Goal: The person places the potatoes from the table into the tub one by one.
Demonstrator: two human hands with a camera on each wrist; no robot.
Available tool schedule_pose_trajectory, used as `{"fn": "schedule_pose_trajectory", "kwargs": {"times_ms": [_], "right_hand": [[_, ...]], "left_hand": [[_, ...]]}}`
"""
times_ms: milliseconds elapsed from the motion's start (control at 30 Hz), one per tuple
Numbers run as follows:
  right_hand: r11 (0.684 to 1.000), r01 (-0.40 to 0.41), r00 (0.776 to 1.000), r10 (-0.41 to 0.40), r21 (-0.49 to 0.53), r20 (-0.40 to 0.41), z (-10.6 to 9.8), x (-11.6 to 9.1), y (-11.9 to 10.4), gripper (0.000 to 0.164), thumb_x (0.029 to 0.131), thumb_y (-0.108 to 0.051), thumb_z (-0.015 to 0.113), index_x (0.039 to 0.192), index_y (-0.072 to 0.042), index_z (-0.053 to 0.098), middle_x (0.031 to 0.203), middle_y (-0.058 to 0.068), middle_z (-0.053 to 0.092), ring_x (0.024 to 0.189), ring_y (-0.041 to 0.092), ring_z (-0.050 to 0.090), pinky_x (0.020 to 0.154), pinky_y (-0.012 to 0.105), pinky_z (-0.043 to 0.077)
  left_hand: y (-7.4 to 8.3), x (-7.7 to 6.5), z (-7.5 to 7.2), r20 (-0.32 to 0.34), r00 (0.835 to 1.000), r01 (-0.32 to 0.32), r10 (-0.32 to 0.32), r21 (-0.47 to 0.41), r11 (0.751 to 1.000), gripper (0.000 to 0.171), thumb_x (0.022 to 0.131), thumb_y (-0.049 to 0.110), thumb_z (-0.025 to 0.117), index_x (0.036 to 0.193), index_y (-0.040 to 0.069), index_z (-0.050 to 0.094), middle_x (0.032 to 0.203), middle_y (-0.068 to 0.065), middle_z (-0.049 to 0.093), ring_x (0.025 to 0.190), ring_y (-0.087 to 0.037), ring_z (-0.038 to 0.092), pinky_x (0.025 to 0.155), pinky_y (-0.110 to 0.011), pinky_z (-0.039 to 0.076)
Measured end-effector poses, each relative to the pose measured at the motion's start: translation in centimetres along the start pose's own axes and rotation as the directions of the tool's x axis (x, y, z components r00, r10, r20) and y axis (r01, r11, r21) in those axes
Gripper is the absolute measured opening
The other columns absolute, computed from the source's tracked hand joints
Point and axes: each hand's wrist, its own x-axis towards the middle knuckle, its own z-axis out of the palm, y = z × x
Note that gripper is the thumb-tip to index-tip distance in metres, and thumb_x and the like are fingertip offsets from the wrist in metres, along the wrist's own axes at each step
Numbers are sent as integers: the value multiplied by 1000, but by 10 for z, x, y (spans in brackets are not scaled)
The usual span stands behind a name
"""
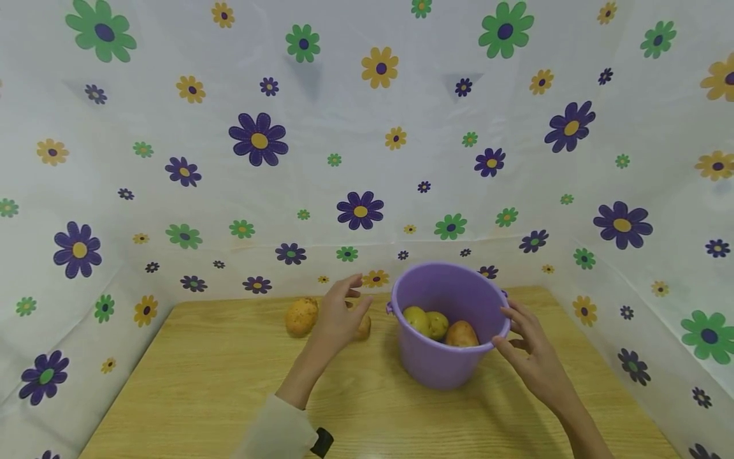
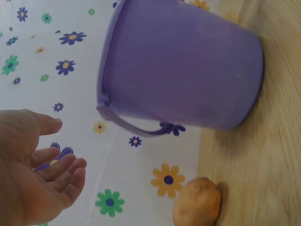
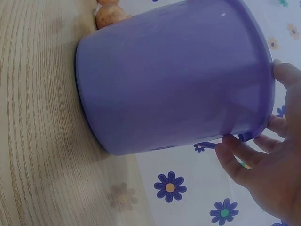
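Observation:
A purple bucket [image 1: 438,363] stands upright on the table, with a handle lug at each side of its rim. Inside it lie two greenish potatoes [image 1: 415,320] and a browner potato [image 1: 461,334]. My right hand [image 1: 536,360] holds the bucket's right rim, thumb at the near side and fingers farther back; the right wrist view shows the fingertips against the bucket wall. To the bucket's left, my left hand [image 1: 338,312] hovers with loosely bent fingers and nothing in them. Beside it on the table sits a yellowish potato [image 1: 301,317]; another potato [image 1: 364,327] is partly hidden behind that hand.
The wooden table [image 1: 229,382] meets a white flower-printed sheet [image 1: 321,172] at the back and both sides. A dark band [image 1: 322,442] shows at the left sleeve [image 1: 278,427]. The bucket's thin handle [image 2: 136,129] hangs down its side.

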Motion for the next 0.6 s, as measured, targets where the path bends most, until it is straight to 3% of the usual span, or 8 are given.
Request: {"fn": "schedule_pose_trajectory", "kwargs": {"times_ms": [300,600], "right_hand": [[1000,9,1000,-9,5,-8,0,0,-2,53,100,1,63,148,10,44,163,22,30,123,-1,51,90,10,46],[1000,-1,1000,1,11,-2,1,0,-2,53,100,1,63,149,9,44,163,21,30,123,-1,51,90,10,47]], "left_hand": [[-22,-4,-28,-32,999,41,-39,65,997,49,99,12,71,143,-3,56,132,-20,64,113,-34,63,93,-47,56],[-44,-11,-54,-38,991,129,-127,81,988,53,100,13,70,147,-3,51,139,-22,59,119,-35,60,98,-48,54]]}}
